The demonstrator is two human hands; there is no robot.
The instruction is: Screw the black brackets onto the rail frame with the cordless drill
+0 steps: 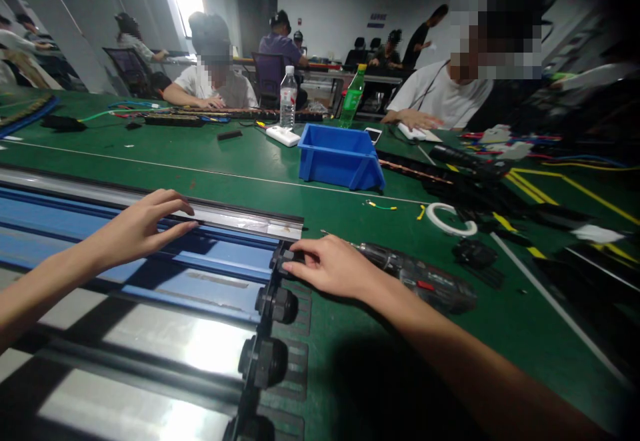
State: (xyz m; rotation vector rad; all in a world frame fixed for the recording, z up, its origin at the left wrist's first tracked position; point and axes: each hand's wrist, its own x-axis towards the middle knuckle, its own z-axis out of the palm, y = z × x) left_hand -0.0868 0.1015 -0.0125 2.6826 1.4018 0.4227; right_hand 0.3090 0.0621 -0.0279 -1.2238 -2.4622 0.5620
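My right hand has its thumb and fingers closed round a black cable gland at the top of a row along the panels' right end. More black glands stick out below it, with slotted black plates beside them. My left hand hovers over the blue metal panel, its thumb and fingers apart and nothing between them. Behind the panel runs a silver rail with dark edges. A dark power drill lies just right of my right hand, partly behind it.
On the green table stand a blue bin, a water bottle and a green bottle. A white ring, cables and yellow strips lie at the right. Several people sit across the table and farther back.
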